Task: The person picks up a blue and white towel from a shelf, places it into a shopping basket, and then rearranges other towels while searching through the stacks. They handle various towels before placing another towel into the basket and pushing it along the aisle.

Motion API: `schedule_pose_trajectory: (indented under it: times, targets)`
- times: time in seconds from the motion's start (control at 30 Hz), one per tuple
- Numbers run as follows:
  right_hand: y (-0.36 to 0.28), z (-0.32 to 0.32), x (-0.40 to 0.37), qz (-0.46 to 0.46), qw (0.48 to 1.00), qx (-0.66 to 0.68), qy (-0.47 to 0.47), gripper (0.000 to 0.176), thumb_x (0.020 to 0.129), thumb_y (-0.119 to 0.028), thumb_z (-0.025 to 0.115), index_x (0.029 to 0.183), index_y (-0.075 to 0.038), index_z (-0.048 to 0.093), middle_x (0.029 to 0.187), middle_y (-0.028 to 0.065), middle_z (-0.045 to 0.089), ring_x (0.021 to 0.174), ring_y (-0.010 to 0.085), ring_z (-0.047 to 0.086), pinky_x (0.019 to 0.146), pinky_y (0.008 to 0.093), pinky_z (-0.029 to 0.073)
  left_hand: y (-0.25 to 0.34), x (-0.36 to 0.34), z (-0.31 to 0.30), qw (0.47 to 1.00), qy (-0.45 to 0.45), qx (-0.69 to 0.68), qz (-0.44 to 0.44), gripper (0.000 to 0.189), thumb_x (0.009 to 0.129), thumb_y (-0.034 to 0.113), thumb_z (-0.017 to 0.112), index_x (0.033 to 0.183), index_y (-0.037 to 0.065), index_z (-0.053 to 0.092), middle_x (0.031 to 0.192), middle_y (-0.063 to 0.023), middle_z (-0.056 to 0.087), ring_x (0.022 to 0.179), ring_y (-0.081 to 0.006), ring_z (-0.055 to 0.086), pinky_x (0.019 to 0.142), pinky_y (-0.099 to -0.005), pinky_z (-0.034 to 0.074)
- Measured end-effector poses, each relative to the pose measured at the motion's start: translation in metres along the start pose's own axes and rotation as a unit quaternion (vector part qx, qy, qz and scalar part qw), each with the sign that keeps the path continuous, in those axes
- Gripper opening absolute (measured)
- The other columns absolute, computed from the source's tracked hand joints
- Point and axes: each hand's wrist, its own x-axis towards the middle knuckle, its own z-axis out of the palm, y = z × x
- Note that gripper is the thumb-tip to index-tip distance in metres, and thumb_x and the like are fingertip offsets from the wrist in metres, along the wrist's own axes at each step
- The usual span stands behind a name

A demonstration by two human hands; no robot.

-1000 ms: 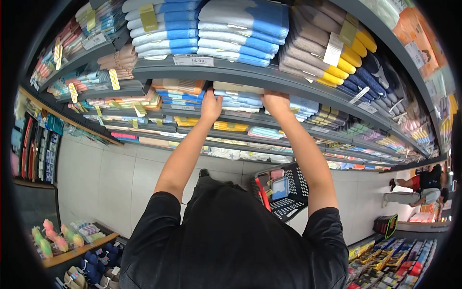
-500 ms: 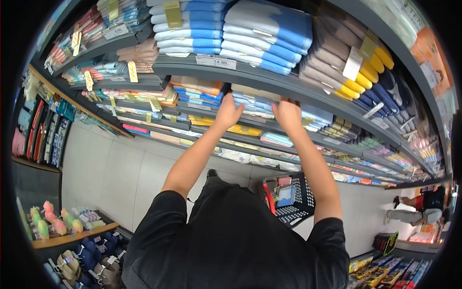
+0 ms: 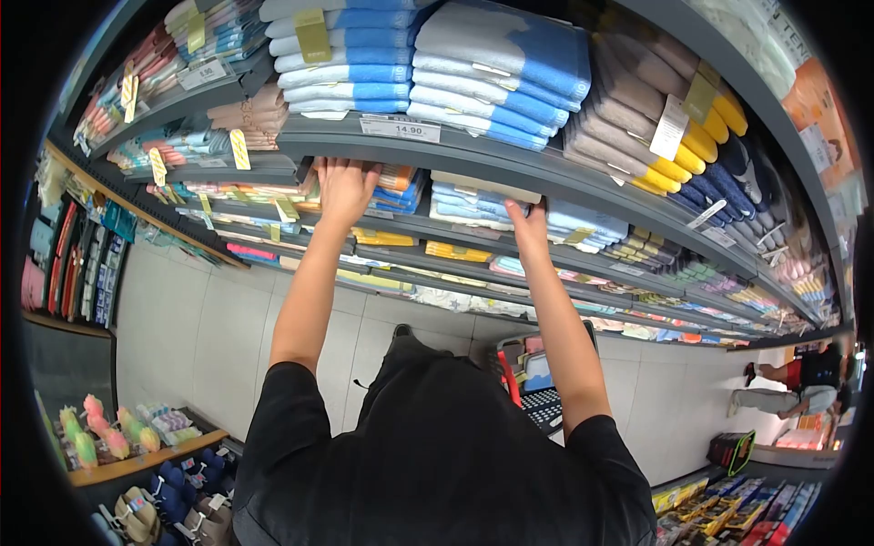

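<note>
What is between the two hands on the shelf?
In the head view, two piles of folded towels lie between the left hand and right hand: an orange-and-blue pile and a pale blue pile.

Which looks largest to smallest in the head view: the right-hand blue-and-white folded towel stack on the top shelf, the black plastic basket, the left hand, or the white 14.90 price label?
1. Blue-and-white folded towel stack
2. Black plastic basket, though it is partly hidden
3. Left hand
4. White 14.90 price label
</note>
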Motion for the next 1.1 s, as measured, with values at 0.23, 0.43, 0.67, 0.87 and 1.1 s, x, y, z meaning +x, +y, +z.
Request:
schedule_pose_trajectory:
  times: [0.23, 0.43, 0.67, 0.87, 1.1]
  targets:
    - [0.029, -0.011, 0.022, 0.083, 0.987, -0.099, -0.099, 0.061, 0.085, -0.021, 0.072, 0.135, 0.004, 0.049, 0.134, 0.0174, 0.056, 0.122, 0.0278, 0.052, 0.104, 0.0321, 0.038, 0.003, 0.003, -0.013, 0.986, -0.153, 0.058, 0.016, 0.062, 0.085, 0.054, 0.065, 0.129, 0.009, 0.062, 0.130, -0.0200, 0.059, 0.125, -0.0404, 0.047, 0.103, -0.0523, 0.032]
    - [0.011, -0.007, 0.016, 0.092, 0.961, -0.239, -0.100, 0.051, 0.084, -0.029, 0.070, 0.122, 0.004, 0.059, 0.118, 0.0216, 0.065, 0.108, 0.0357, 0.062, 0.095, 0.0379, 0.047, 0.000, 0.001, -0.019, 0.983, -0.172, 0.023, 0.057, 0.058, 0.078, 0.040, 0.078, 0.123, 0.007, 0.063, 0.125, -0.0173, 0.061, 0.117, -0.0400, 0.050, 0.096, -0.0476, 0.036]
    - [-0.037, 0.007, -0.011, 0.173, 0.928, -0.310, -0.112, 0.057, 0.083, -0.030, 0.071, 0.122, 0.006, 0.053, 0.106, 0.0289, 0.067, 0.099, 0.0441, 0.065, 0.085, 0.0459, 0.052, -0.010, 0.004, -0.014, 0.989, -0.105, 0.004, 0.106, 0.047, 0.078, 0.036, 0.078, 0.115, 0.009, 0.067, 0.113, -0.0147, 0.067, 0.111, -0.0379, 0.055, 0.095, -0.0493, 0.036]
    - [-0.015, 0.001, -0.027, 0.068, 0.905, -0.417, -0.053, 0.069, 0.076, -0.031, 0.081, 0.127, 0.002, 0.048, 0.102, 0.0275, 0.066, 0.100, 0.0470, 0.063, 0.084, 0.0486, 0.052, -0.018, 0.009, -0.012, 0.979, -0.198, -0.019, 0.052, 0.053, 0.080, 0.041, 0.075, 0.118, 0.006, 0.066, 0.118, -0.0198, 0.064, 0.116, -0.0416, 0.053, 0.104, -0.0549, 0.031]
    - [-0.010, 0.005, -0.015, 0.052, 0.917, -0.393, -0.053, 0.073, 0.073, -0.028, 0.082, 0.130, 0.002, 0.046, 0.119, 0.0266, 0.059, 0.109, 0.0438, 0.059, 0.093, 0.0480, 0.049, 0.013, -0.019, -0.029, 0.972, -0.046, -0.218, 0.076, 0.047, 0.085, 0.028, 0.073, 0.119, 0.000, 0.060, 0.114, -0.0180, 0.063, 0.109, -0.0395, 0.057, 0.099, -0.0470, 0.041]
